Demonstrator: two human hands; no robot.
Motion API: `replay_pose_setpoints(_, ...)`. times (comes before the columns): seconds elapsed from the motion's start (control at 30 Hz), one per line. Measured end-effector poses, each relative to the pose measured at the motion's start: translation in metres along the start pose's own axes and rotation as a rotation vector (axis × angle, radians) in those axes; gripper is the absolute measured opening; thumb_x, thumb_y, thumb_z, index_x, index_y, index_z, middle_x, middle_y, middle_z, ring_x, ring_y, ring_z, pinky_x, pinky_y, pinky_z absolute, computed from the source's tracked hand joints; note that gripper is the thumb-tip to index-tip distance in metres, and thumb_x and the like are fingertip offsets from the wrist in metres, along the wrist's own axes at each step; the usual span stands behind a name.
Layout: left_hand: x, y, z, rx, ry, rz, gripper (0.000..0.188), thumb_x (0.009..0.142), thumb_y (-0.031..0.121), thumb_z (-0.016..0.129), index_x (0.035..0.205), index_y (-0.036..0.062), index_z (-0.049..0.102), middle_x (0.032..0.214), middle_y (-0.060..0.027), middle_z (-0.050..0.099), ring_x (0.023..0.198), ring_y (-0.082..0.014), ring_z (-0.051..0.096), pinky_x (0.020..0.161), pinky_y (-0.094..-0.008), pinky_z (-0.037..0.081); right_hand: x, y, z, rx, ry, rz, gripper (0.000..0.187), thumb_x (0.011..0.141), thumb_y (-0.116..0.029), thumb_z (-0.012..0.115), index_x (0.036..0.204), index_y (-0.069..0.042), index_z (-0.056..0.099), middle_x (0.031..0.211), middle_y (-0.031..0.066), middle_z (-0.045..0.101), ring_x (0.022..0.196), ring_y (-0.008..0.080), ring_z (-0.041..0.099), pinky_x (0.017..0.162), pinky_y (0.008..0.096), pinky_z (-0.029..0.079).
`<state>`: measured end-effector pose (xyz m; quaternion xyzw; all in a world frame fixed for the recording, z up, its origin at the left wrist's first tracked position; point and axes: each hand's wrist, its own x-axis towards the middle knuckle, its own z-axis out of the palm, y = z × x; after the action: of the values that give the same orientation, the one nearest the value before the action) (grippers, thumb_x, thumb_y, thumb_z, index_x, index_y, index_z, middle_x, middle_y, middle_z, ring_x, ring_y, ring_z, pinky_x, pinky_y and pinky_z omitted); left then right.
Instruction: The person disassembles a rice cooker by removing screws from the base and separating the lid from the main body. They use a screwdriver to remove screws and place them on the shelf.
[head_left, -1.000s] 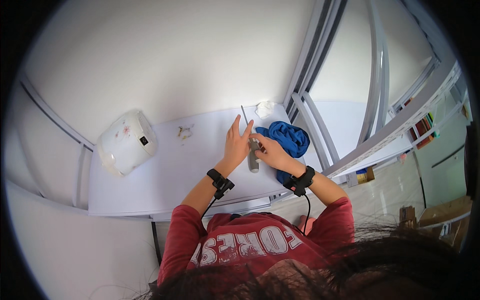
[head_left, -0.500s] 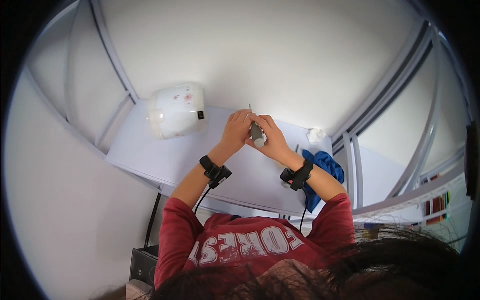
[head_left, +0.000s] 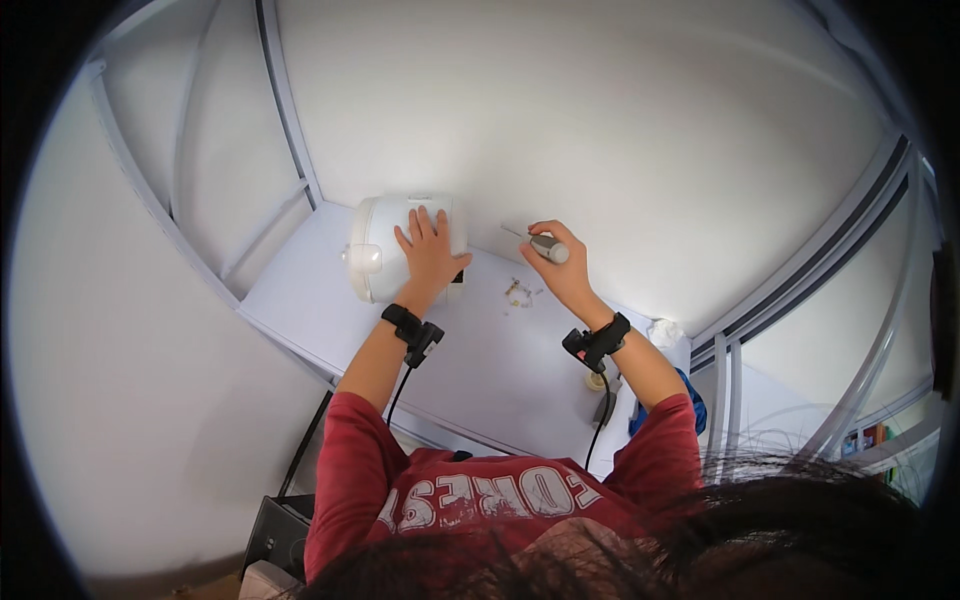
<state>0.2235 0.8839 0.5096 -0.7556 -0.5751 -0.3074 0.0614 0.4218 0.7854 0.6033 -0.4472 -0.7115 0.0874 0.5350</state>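
My left hand (head_left: 428,258) lies with fingers spread on a white appliance (head_left: 385,235) at the far left of the table (head_left: 470,360). Its casing is rounded and smooth, with a cream band at the left end and 1 small dark panel (head_left: 459,277) at the right, partly hidden. My right hand (head_left: 565,272) grasps a screwdriver (head_left: 549,248) to the right of it: grey handle, pale butt, 1 thin shaft pointing far left. Small loose pieces (head_left: 519,293) lie between my 2 hands.

The left hand (head_left: 430,258) covers part of the white appliance (head_left: 384,228), and the scattered bits (head_left: 517,288) are too small to identify.
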Motion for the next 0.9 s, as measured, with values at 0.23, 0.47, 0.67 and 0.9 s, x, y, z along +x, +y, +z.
replay_pose_setpoints(0.23, -0.033, 0.002, -0.017, 0.024, -0.064, 0.157, 0.094, 0.063, 0.045, 0.077, 0.14, 0.0074, 0.037, 0.145, -0.0232, 0.028, 0.138, -0.04, 0.02, 0.108, -0.0633, 0.012, 0.015, 0.009, -0.008, 0.239, -0.032, 0.256, 0.016, 0.08, -0.014, 0.072, 0.087, -0.003, 0.062, 0.073, 0.0033, 0.065, 0.065, 0.0081, 0.058, 0.059, 0.0233, 0.047)
replay_pose_setpoints(0.47, -0.048, 0.008, -0.036, -0.172, 0.083, 0.236, 0.071, 0.07, 0.034, 0.076, 0.131, 0.0103, 0.05, 0.135, -0.0172, 0.041, 0.127, -0.0373, 0.035, 0.103, -0.051, 0.028, 0.031, 0.008, -0.008, 0.246, -0.116, 0.197, 0.015, 0.079, -0.014, 0.07, 0.082, -0.003, 0.062, 0.07, 0.0025, 0.064, 0.062, 0.0075, 0.057, 0.056, 0.0229, 0.045)
replay_pose_setpoints(0.67, -0.027, -0.005, -0.022, -0.239, 0.266, 0.375, 0.036, 0.085, 0.021, 0.063, 0.12, 0.0122, 0.061, 0.115, -0.0121, 0.053, 0.107, -0.0304, 0.048, 0.097, -0.0409, 0.034, 0.036, 0.001, 0.002, 0.182, -0.209, 0.092, 0.013, 0.08, -0.013, 0.069, 0.082, -0.003, 0.061, 0.071, 0.0029, 0.064, 0.063, 0.0075, 0.058, 0.056, 0.0227, 0.045)
replay_pose_setpoints(0.9, -0.014, 0.01, -0.028, -0.128, 0.018, 0.276, 0.027, 0.091, 0.018, 0.053, 0.116, 0.0132, 0.062, 0.122, -0.0064, 0.055, 0.119, -0.0253, 0.046, 0.101, -0.0456, 0.032, 0.047, -0.013, 0.003, 0.054, -0.276, 0.089, 0.013, 0.076, -0.013, 0.067, 0.079, -0.001, 0.06, 0.069, 0.0043, 0.065, 0.063, 0.0095, 0.059, 0.058, 0.0245, 0.047)
